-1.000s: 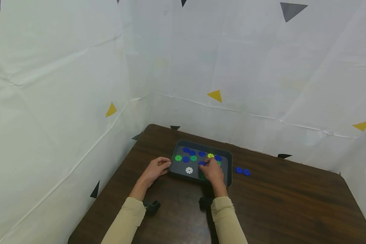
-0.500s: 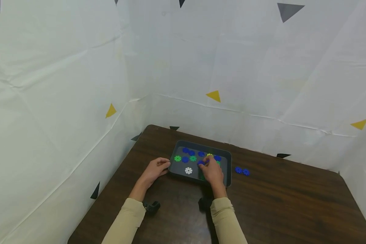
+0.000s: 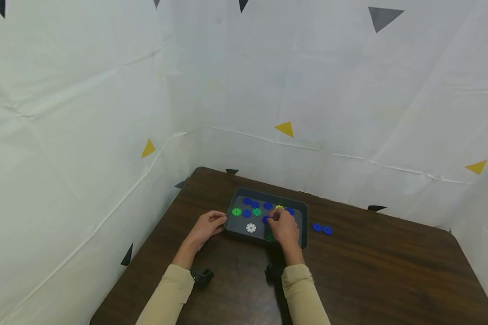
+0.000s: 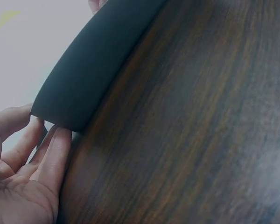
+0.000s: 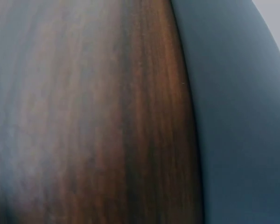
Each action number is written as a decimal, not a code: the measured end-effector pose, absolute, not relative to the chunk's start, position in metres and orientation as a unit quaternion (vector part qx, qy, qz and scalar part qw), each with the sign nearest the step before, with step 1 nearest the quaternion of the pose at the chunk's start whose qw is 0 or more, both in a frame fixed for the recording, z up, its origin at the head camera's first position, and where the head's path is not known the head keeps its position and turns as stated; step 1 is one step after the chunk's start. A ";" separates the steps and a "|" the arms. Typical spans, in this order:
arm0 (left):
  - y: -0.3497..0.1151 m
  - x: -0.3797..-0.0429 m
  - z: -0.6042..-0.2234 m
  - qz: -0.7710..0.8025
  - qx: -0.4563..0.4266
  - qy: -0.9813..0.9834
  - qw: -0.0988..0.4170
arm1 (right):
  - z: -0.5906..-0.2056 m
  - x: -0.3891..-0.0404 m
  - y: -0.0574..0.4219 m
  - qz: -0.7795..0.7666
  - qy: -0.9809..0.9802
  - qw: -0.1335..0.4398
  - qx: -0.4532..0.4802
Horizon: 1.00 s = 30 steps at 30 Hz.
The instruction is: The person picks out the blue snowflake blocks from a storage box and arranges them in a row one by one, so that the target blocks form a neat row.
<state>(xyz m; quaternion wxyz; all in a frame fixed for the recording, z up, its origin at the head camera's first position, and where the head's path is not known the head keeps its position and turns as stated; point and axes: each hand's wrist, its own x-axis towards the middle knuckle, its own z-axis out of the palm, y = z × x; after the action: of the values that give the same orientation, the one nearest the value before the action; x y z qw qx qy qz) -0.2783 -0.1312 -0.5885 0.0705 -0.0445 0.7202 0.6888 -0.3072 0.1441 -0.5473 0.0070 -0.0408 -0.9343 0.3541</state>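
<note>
A dark grey tray (image 3: pixel 239 229) on the table contains several flat, notched, flower-shaped discs. My left hand (image 3: pixel 204 228) holds the tray's near left corner; in the left wrist view its thumb meets the rim and its fingers touch the side wall. Over the tray's right half, my right hand (image 3: pixel 285 230) pinches a blue notched disc (image 3: pixel 265 220) between thumb and fingertips. A white disc (image 3: pixel 251 228) lies near the front wall, left of that hand. Green discs (image 3: pixel 257 211) and blue discs (image 3: pixel 246 213) lie farther left. The right hand partly covers a yellow disc (image 3: pixel 279 207).
Two blue discs (image 3: pixel 322 229) lie on the brown wooden table (image 3: pixel 382 266), right of the tray. White sheeting (image 3: pixel 329 90) with coloured triangles rises behind and to the left. In the right wrist view, only the table and the tray's outer wall (image 5: pixel 242 116) show.
The blue disc at my right fingertips has shifted slightly left and toward me, and the right fingers have moved a little. My left hand and the tray stay in place.
</note>
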 end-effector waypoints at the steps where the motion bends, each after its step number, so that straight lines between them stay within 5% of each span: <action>1: -0.131 -0.279 -0.589 0.688 -0.045 0.721 0.069 | -0.546 -0.307 0.144 0.354 -0.934 0.006 -0.039; 19: -0.130 -0.287 -0.591 0.686 -0.046 0.723 0.070 | -0.534 -0.297 0.155 0.366 -0.930 0.022 -0.031; 30: -0.137 -0.286 -0.589 0.683 -0.048 0.726 0.064 | -0.522 -0.292 0.163 0.381 -0.920 0.088 -0.027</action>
<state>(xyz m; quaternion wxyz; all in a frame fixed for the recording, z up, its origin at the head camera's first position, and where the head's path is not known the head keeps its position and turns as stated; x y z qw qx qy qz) -0.2863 -0.1373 -0.5886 0.0642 -0.0482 0.7264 0.6826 -0.2922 0.1625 -0.5216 0.0878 -0.0273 -0.9198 0.3814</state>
